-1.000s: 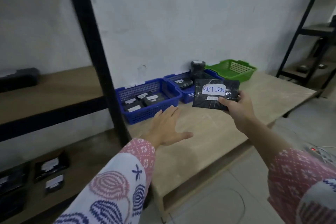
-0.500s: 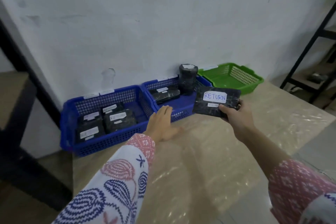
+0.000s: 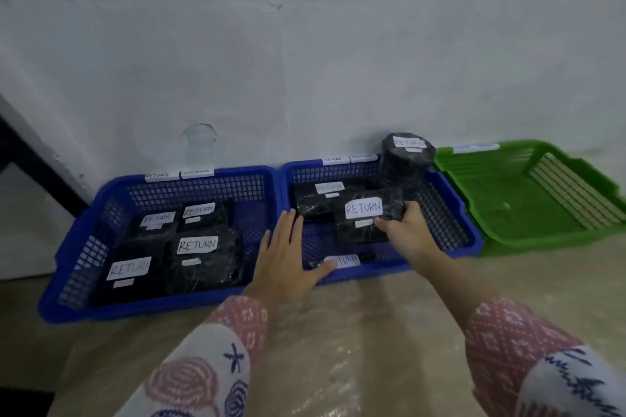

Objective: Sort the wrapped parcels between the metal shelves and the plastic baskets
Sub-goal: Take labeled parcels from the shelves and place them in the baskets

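The right hand (image 3: 404,228) has its grip closed on the near right corner of a flat black parcel (image 3: 367,217) labelled RETURN, held over the inside of the middle blue basket (image 3: 450,230), where another flat parcel (image 3: 316,201) and an upright round parcel (image 3: 406,159) are also visible. The left hand (image 3: 288,257) lies flat with fingers straight, its grip wide, on that basket's front left rim. The left blue basket (image 3: 84,247) holds four labelled parcels, and a green basket (image 3: 521,210) stands to the right on the tabletop (image 3: 372,332).

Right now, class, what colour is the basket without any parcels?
Green: the green basket at the far right, clearest in the head view.
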`<state>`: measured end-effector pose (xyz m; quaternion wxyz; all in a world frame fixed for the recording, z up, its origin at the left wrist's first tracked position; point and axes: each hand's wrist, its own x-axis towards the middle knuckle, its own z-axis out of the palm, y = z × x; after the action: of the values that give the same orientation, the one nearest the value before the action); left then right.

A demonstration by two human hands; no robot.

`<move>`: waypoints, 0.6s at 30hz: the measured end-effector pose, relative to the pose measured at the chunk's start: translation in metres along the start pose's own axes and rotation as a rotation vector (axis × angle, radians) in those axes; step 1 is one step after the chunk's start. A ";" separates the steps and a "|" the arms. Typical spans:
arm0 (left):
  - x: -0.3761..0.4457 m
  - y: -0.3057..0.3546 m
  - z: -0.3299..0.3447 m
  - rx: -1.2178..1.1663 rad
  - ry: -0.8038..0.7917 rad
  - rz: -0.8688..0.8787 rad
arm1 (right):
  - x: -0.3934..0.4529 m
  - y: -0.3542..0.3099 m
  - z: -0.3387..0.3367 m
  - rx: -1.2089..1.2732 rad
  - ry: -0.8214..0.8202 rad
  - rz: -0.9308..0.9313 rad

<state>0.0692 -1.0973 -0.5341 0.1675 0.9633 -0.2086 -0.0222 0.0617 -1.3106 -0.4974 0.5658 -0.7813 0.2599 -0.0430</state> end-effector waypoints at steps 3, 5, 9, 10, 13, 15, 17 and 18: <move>0.002 0.001 0.011 0.049 0.042 -0.021 | 0.032 0.004 0.010 -0.097 -0.167 0.036; 0.002 0.003 0.012 0.058 0.039 -0.024 | 0.045 0.009 0.014 -0.147 -0.298 0.077; 0.003 0.003 0.012 0.089 0.023 -0.031 | 0.064 0.027 0.019 -0.298 -0.510 0.125; 0.003 0.003 0.013 0.100 0.022 -0.034 | 0.067 0.031 0.019 -0.388 -0.530 0.105; 0.003 0.002 0.015 0.125 0.030 -0.029 | 0.074 0.041 0.015 -0.633 -0.550 0.005; 0.004 0.001 0.017 0.126 0.046 -0.023 | 0.074 0.043 0.012 -0.644 -0.547 -0.031; 0.004 0.001 0.018 0.124 0.058 -0.016 | 0.074 0.043 0.011 -0.642 -0.547 -0.069; 0.005 0.002 0.018 0.126 0.058 -0.013 | 0.074 0.043 0.012 -0.644 -0.546 -0.083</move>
<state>0.0706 -1.1061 -0.5502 0.1123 0.9735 -0.1983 0.0180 0.1144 -1.3432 -0.5573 0.3387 -0.9107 0.0689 0.2261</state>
